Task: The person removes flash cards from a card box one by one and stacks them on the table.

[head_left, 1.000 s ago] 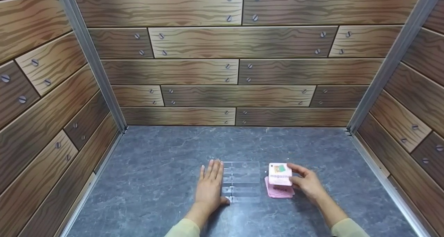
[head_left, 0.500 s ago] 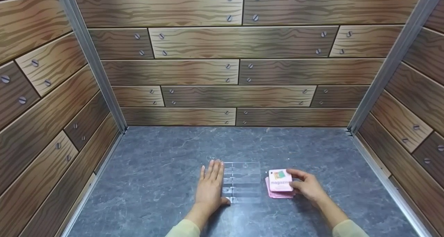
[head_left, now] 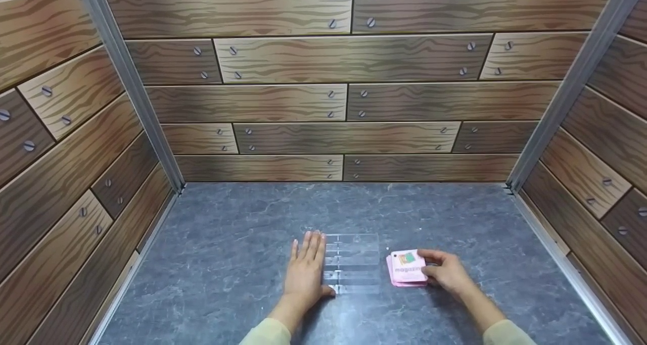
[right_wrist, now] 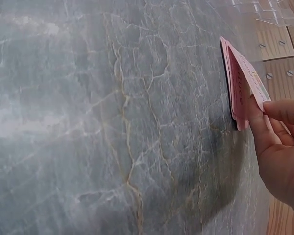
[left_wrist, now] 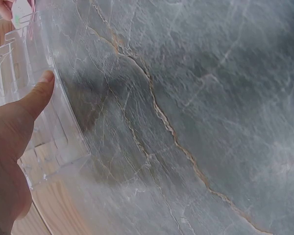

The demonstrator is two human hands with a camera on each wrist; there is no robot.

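Observation:
My left hand lies with straight fingers along the left side of a clear plastic tiered rack. In the left wrist view its thumb reaches over the rack's end. To the right of the rack, my right hand pinches the right edge of a pink-edged picture card that reads "magazine". That card is tilted over a small stack of pink cards, its far edge close to the stack and its near edge raised. Part of "lettuce" shows on the top card of the stack in the right wrist view.
A dark grey marble-patterned tabletop carries everything. Wood-print panels stand at the back and both sides, with grey metal posts at the corners.
My right hand has brought the "magazine" card down and toward me, so it now covers most of the stack and hides "lettuce" in the head view. The left hand stays put.

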